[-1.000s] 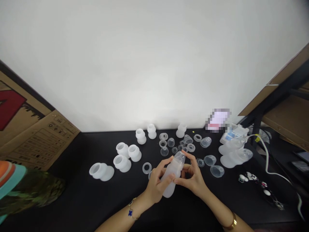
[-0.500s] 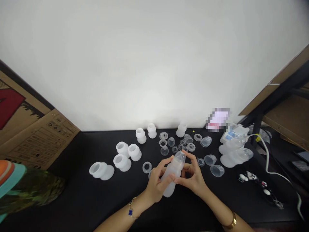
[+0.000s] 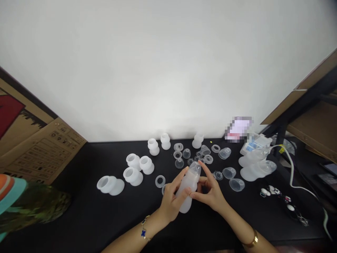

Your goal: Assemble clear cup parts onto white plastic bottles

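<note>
A baby bottle (image 3: 186,191) of frosted white plastic, topped by a clear cap (image 3: 195,169), is tilted between my hands above the black table. My left hand (image 3: 170,199) wraps its body, thumb across the front and index finger reaching up to the collar. At the bottle's right side, my right hand (image 3: 212,195) has its thumb on the body and its index finger by the cap's top. Beyond the cap lie several clear rings and nipples, among them a nipple (image 3: 179,163) and a ring (image 3: 178,155). Another ring (image 3: 160,181) rests left of my left hand.
Several open white bottle bodies (image 3: 133,176) stand or lie left and back. Clear caps (image 3: 229,173) and capped bottles (image 3: 256,171) lie at right, near a white cable (image 3: 292,175) and a beaded strap (image 3: 283,199). A large drink bottle (image 3: 34,202) is at far left.
Both hands keep hold of the bottle, which has tilted very slightly. My right index finger has straightened a little beside the cap. The loose parts lie as before.
</note>
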The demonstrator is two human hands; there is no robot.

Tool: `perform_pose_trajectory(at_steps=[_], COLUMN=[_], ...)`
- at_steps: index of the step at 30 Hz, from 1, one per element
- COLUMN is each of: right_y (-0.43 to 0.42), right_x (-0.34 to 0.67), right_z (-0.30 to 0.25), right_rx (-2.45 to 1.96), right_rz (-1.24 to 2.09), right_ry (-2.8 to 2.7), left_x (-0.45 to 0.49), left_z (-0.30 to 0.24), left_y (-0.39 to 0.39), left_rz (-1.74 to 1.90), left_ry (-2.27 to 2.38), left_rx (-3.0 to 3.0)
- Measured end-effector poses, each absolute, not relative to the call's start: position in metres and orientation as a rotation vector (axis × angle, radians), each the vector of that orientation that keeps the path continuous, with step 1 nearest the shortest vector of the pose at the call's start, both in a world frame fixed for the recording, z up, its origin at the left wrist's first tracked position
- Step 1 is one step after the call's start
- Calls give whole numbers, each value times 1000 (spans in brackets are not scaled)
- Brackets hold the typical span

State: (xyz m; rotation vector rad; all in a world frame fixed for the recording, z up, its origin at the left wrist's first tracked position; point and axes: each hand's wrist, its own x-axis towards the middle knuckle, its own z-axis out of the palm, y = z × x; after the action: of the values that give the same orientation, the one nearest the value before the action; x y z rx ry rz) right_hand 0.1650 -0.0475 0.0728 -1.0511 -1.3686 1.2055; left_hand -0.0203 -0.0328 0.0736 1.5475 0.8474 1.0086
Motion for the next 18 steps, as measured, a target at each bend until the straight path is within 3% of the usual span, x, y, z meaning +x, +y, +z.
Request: perform_pose_trajectory(at_steps=[18], right_y=[-50], right_x=[166], right_z=[67], right_rx=[-1045], right_rz=[1209], right_ry=[-1300], left_x=[-24], left_z=[74], left_y=[-30], left_rz=[945], left_ry=[836], left_rx=[1560])
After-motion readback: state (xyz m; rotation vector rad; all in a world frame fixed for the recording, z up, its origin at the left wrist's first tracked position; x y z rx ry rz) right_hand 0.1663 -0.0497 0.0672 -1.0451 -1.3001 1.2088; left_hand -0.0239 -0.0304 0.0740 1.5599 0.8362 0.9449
